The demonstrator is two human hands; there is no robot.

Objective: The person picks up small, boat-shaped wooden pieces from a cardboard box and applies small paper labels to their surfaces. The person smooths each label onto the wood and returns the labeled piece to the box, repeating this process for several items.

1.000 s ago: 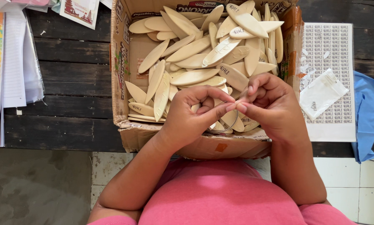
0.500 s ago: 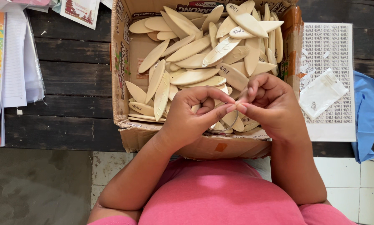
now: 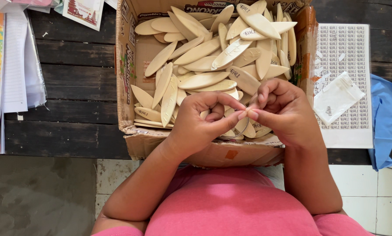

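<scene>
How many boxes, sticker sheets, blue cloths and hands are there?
Cardboard box: 1
Sticker sheet: 1
Blue cloth: 1
Hands: 2, the left hand and the right hand
Total: 5

Both forearms rise from the bottom of the view and converge toward the centre, elbows bent and spread outward. The left hand (image 3: 202, 120) is curled, palm turned inward, with the thumb and index finger extended to the right and the remaining fingers folded beneath. The right hand (image 3: 281, 111) mirrors it, fingers bent, knuckles uppermost. The fingertips (image 3: 243, 115) of the two hands meet in a pinch at the midline. Whether anything is gripped between them cannot be determined.
</scene>
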